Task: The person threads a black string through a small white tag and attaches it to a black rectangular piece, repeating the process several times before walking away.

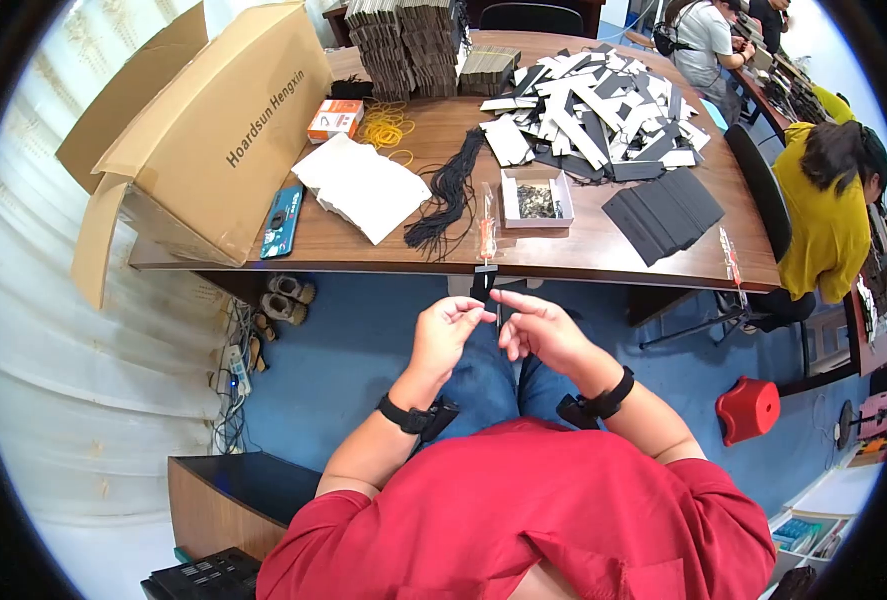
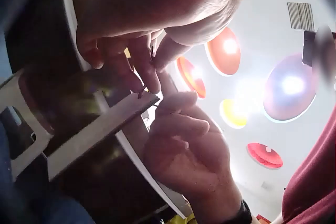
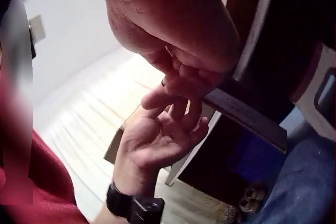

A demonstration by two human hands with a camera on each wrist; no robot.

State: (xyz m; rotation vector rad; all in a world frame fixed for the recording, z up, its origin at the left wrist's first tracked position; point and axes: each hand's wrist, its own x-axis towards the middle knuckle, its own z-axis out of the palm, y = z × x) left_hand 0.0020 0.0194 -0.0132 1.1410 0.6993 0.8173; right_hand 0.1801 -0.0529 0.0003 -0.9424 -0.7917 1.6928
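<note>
My left hand and right hand meet over the lap, close to the table's front edge. Between thumb and fingertips the left hand pinches a thin black cord. Beside it the right hand has its fingers bent at the cord by the end of a narrow black strip. From above, the black strip shows just past the fingertips. In the right wrist view the right hand partly covers the cord, and the left hand has its palm toward the camera.
On the table are a cardboard box, a bundle of black cords, a small white box of metal pieces, black cards and a heap of black and white strips. A red stool stands right; another person sits nearby.
</note>
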